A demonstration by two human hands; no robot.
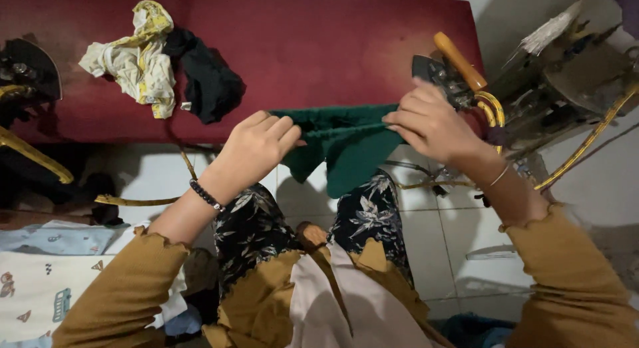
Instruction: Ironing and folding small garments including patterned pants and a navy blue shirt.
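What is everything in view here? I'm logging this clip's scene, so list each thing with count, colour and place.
green cloth: one, dark green, held up between both hands.
red pad: one, dark red, across the top.
cream cloth: one, cream and yellow, crumpled on the pad, left.
black cloth: one, black, beside the cream cloth.
iron: one, dark with an orange handle, pad's right end.
printed fabric: pale, stacked bottom left.
tiled floor: white, below.
left hand: beaded bracelet, gripping the green cloth.
right hand: thin bangle, gripping the green cloth.
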